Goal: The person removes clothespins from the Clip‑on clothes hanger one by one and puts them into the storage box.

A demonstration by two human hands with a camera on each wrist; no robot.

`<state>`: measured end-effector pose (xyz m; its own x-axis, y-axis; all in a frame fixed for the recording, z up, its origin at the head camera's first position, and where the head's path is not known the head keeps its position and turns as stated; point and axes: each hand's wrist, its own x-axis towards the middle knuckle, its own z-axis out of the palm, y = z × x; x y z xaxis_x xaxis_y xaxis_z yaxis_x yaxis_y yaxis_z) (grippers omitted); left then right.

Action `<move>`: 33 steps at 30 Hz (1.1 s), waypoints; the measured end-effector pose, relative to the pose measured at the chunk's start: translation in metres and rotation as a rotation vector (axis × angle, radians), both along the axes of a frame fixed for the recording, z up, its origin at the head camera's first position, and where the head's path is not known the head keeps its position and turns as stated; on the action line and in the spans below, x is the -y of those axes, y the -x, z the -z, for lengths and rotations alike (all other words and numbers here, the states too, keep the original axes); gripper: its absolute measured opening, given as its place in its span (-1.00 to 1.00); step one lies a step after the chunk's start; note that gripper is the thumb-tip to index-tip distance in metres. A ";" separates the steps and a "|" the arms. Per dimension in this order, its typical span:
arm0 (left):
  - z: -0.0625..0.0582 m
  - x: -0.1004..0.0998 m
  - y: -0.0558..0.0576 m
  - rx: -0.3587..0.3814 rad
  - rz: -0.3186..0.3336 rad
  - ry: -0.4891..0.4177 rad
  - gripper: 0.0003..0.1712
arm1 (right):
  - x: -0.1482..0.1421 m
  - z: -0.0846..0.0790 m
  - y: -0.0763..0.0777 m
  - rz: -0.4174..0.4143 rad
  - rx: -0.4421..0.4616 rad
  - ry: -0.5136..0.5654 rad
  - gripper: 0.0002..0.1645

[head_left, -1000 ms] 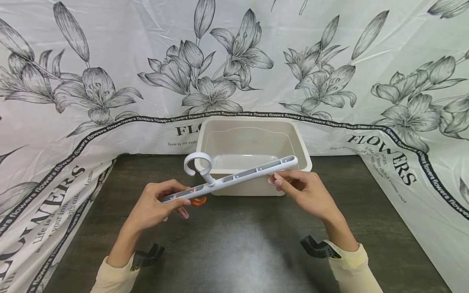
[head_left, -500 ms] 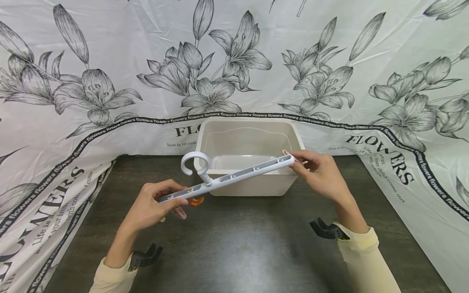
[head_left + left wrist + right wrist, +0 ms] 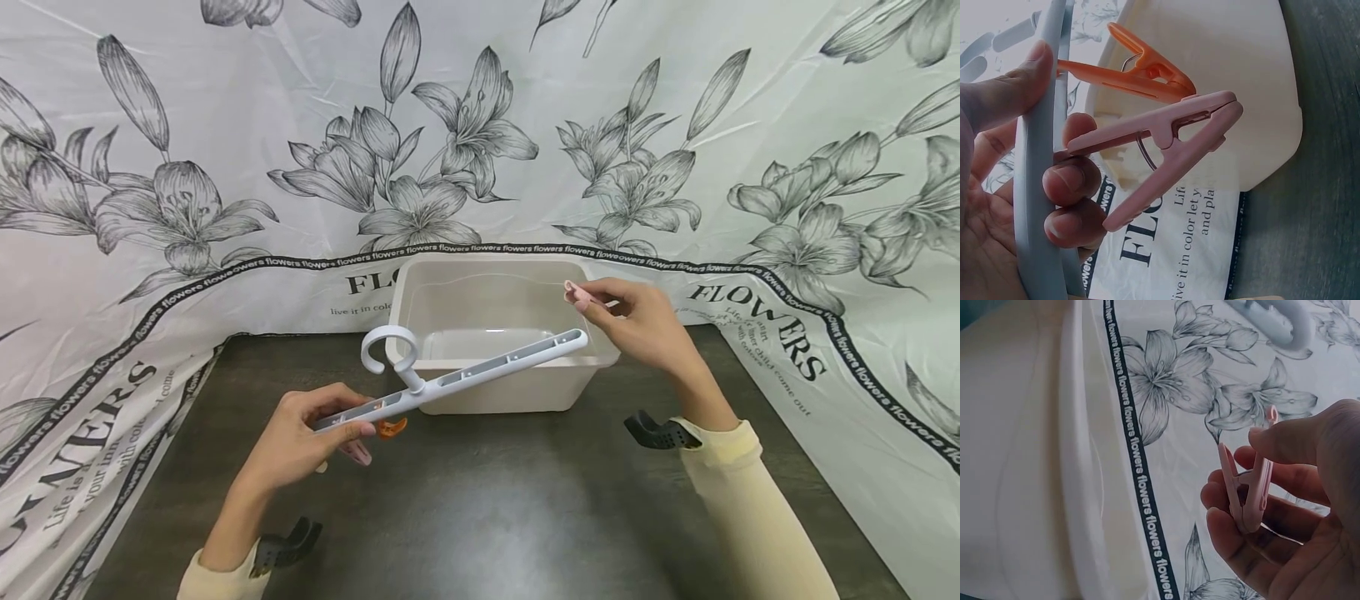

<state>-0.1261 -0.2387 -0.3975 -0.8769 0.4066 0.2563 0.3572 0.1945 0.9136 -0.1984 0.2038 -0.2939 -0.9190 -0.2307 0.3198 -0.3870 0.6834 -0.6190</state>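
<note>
My left hand grips the left end of a pale grey plastic clothes hanger, its round hook upward and its bar slanting up to the right. In the left wrist view, an orange clothespin and a pink clothespin stick out from the bar beside my fingers. My fingertips touch the pink one; how it joins the bar is hidden. Above the hanger's free right end, my right hand pinches another pink clothespin between thumb and fingers, apart from the hanger.
A cream plastic tub stands at the back of the dark table, just behind the hanger. A white cloth with flower drawings hangs behind the tub and along both sides.
My right hand has gone from under the hanger's bar round its right end to above it, now showing a pink clothespin. The left hand keeps its hold, and the view has tilted slightly up.
</note>
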 end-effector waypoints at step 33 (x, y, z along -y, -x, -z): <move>0.000 0.002 0.000 -0.010 0.015 0.026 -0.74 | 0.006 -0.001 0.072 -0.029 0.119 -0.161 -0.59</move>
<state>-0.1262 -0.2406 -0.3975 -0.8679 0.4267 0.2542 0.3695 0.2126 0.9046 -0.2700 0.1982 -0.2926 -0.9403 -0.2974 0.1658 -0.3387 0.7666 -0.5455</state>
